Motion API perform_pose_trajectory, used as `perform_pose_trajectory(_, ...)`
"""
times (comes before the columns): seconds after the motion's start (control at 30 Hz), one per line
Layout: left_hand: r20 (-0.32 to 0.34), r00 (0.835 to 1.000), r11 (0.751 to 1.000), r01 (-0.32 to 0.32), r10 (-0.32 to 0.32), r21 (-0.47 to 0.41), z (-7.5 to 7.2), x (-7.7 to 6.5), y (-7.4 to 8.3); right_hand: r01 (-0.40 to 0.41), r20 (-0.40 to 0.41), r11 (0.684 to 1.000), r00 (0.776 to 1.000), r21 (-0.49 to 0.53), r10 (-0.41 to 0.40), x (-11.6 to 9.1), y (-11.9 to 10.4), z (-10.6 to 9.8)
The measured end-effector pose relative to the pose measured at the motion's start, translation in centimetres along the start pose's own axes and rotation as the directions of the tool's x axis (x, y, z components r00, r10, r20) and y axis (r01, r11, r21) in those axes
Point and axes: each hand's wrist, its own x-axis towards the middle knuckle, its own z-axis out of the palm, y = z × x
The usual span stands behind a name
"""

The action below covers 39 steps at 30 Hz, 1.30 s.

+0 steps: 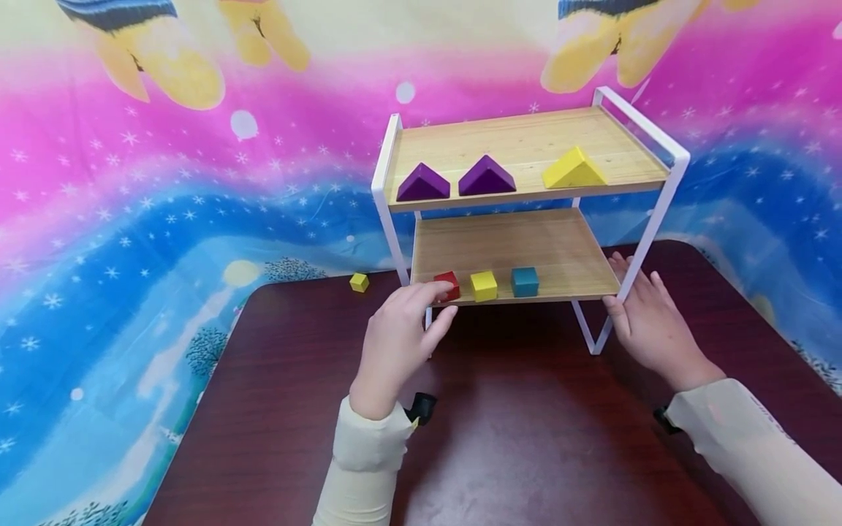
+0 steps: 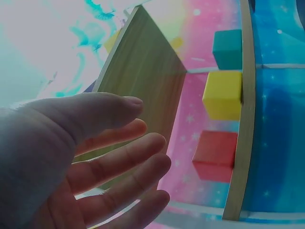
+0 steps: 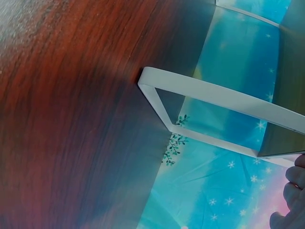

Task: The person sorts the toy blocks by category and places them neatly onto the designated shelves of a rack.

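My left hand [image 1: 397, 340] is at the left front of the lower shelf. In the head view, its fingertips overlap the red cube [image 1: 449, 285]; the left wrist view shows the fingers spread and slightly bent, with a gap to the red cube [image 2: 215, 156]. Beside the red cube, a yellow cube [image 1: 484, 286] and a teal cube [image 1: 525, 282] stand in a row along the front edge. My right hand [image 1: 658, 329] rests against the right side of the two-tier shelf rack [image 1: 526, 252], its thumb by the post and fingers extended.
Two purple triangular blocks [image 1: 424, 183] and a yellow triangular block [image 1: 574, 168] stand on the upper shelf [image 1: 520, 135]. A small yellow cube [image 1: 359, 282] lies on the dark wooden table [image 1: 296, 409], left of the rack. A patterned cloth [image 1: 131, 241] hangs behind.
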Motion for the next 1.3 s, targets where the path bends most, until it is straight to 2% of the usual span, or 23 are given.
perform_pose_trajectory(0.23, -0.019, 0.999, 0.998, 0.04, -0.04, -0.04, -0.5, -0.4, -1.1, -0.003, 0.006, 1.0, 1.0, -0.008, 0.003, 0.0, -0.2, 0.0)
perform_pose_trajectory(0.4, -0.059, 0.996, 0.997, 0.056, -0.059, -0.056, -1.2, -0.5, -1.6, -0.004, 0.007, 1.0, 1.0, -0.004, 0.004, 0.0, -0.2, -0.1)
perform_pose_trajectory(0.83, -0.124, 0.987, 0.995, 0.096, -0.1, -0.035, -2.5, -1.1, -3.2, -0.003, 0.007, 1.0, 1.0, -0.011, 0.003, 0.1, -0.2, 0.0)
perform_pose_trajectory(1.07, -0.129, 0.975, 0.983, 0.18, -0.181, -0.021, -2.9, -1.2, -4.6, -0.005, 0.006, 1.0, 1.0, 0.008, 0.005, 0.1, -0.2, 0.0)
perform_pose_trajectory(1.3, -0.115, 0.962, 0.968, 0.248, -0.249, -0.02, -2.4, -1.3, -5.7, -0.017, 0.018, 1.0, 1.0, 0.012, 0.017, 0.1, -0.3, 0.1)
